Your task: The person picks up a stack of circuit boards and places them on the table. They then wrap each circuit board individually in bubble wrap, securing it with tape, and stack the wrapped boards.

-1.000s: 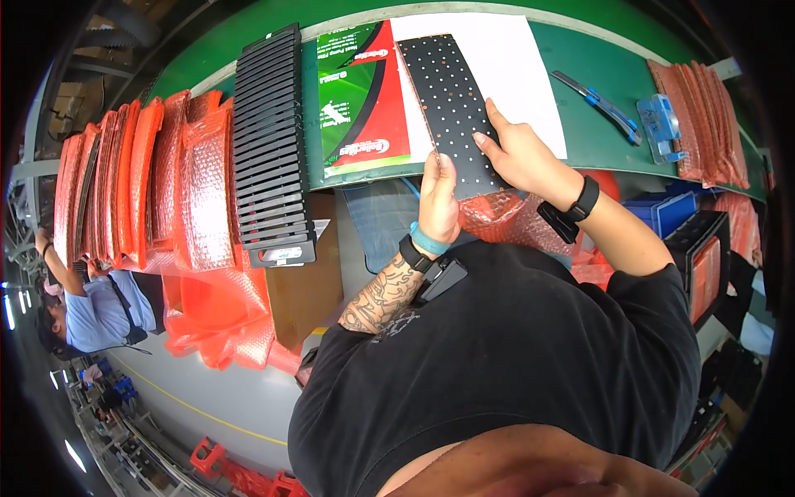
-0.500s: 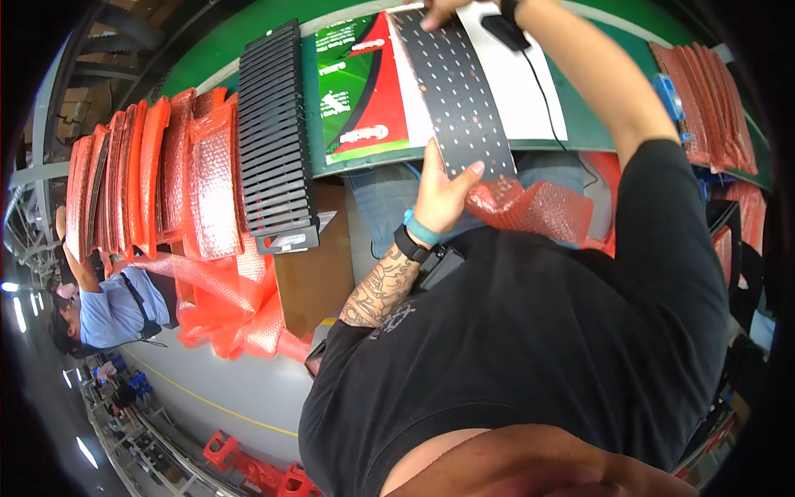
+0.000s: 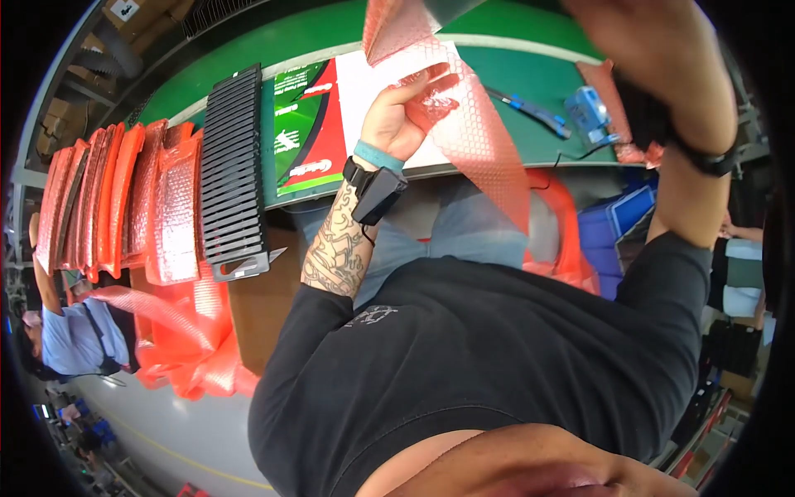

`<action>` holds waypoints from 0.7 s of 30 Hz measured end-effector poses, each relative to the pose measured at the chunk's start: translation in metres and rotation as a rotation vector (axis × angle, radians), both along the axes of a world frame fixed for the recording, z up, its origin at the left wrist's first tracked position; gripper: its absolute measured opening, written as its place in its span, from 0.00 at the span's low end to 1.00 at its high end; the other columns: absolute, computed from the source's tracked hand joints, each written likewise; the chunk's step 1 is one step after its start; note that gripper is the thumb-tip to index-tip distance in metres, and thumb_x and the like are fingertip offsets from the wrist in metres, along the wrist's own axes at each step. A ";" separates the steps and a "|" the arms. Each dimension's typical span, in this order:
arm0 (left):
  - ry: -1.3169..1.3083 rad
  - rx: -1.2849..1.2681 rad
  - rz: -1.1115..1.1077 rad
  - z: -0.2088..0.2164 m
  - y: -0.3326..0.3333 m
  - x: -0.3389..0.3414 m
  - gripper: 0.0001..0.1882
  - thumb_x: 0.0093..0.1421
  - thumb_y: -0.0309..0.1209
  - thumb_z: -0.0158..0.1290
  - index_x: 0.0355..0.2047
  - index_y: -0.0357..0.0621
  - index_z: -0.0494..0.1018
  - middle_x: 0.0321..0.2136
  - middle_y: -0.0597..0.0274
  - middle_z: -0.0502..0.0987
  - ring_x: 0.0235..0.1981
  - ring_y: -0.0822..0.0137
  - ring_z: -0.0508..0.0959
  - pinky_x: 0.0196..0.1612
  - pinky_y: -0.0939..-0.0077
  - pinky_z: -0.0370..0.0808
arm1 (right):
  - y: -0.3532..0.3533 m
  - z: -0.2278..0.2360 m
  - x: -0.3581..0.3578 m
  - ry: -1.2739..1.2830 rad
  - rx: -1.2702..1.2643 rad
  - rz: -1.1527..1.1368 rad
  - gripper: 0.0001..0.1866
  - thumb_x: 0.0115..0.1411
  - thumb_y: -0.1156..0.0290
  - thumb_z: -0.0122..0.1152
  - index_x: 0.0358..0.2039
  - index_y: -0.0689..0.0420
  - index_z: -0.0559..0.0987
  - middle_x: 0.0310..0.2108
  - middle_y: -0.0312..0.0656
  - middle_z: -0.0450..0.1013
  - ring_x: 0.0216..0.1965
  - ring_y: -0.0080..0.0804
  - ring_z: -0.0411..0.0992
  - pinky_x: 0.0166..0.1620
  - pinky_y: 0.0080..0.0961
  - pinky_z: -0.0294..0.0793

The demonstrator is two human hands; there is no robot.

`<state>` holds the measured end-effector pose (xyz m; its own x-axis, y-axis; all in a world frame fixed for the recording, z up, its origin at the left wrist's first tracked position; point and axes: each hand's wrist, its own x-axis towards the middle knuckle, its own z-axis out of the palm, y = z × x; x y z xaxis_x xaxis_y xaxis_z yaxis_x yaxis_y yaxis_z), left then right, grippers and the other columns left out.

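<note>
A sheet of translucent red bubble wrap (image 3: 489, 141) hangs from above the bench down past its near edge. My left hand (image 3: 399, 116) is at the wrap's left side, fingers apart, their tips seen through the red film. At the top, a grey flat piece (image 3: 451, 7) shows beside a raised fold of the wrap; most of it is out of frame. My right hand (image 3: 633, 29) is raised at the upper right and smeared by motion, so its fingers cannot be read. Beneath the wrap lies a white sheet (image 3: 354, 79) next to a green and red printed sheet (image 3: 310, 137).
A black slatted panel (image 3: 233, 166) and several red-wrapped bundles (image 3: 141, 190) line the bench's left. To the right are a utility knife (image 3: 530, 112) and a blue tape dispenser (image 3: 590, 116). Blue bins (image 3: 613, 228) stand below. A person (image 3: 83, 331) is at far left.
The dark perforated panel has left the bench in front of me. The bubble wrap has come up over the white sheet. My left hand has opened and moved up; the right has swung right.
</note>
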<state>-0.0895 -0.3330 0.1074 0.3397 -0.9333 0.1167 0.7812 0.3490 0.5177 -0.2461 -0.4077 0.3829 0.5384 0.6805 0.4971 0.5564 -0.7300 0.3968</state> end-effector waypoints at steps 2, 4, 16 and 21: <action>0.024 -0.025 0.009 0.001 -0.012 -0.004 0.19 0.68 0.28 0.49 0.58 0.34 0.68 0.56 0.52 0.74 0.58 0.51 0.73 0.56 0.53 0.74 | 0.008 -0.006 -0.016 0.121 -0.085 -0.311 0.20 0.55 0.81 0.63 0.50 0.63 0.75 0.38 0.51 0.78 0.38 0.39 0.79 0.41 0.30 0.79; 0.073 0.002 0.049 -0.007 -0.016 -0.004 0.20 0.70 0.31 0.47 0.58 0.33 0.67 0.58 0.50 0.73 0.60 0.49 0.72 0.59 0.49 0.72 | -0.011 -0.054 0.003 0.025 -0.015 -0.245 0.17 0.52 0.79 0.63 0.45 0.62 0.79 0.34 0.48 0.79 0.35 0.42 0.79 0.37 0.32 0.78; 0.469 -0.214 -0.260 -0.068 0.016 -0.020 0.33 0.73 0.53 0.29 0.65 0.39 0.59 0.60 0.46 0.69 0.62 0.50 0.70 0.65 0.48 0.65 | -0.020 -0.231 0.003 0.114 0.144 -0.485 0.15 0.52 0.73 0.58 0.42 0.58 0.78 0.40 0.44 0.73 0.40 0.40 0.74 0.39 0.34 0.72; 0.526 0.024 -0.246 -0.052 0.042 -0.036 0.33 0.73 0.55 0.27 0.64 0.43 0.60 0.59 0.50 0.70 0.62 0.52 0.70 0.65 0.47 0.65 | -0.015 -0.262 0.001 0.227 0.133 -0.591 0.19 0.53 0.70 0.58 0.47 0.58 0.75 0.45 0.48 0.70 0.46 0.42 0.70 0.45 0.39 0.69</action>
<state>-0.1251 -0.2908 0.0551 0.1192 -0.9924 -0.0317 0.9921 0.1178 0.0435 -0.2450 -0.4229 0.1205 0.9051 0.1776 0.3863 0.1048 -0.9738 0.2020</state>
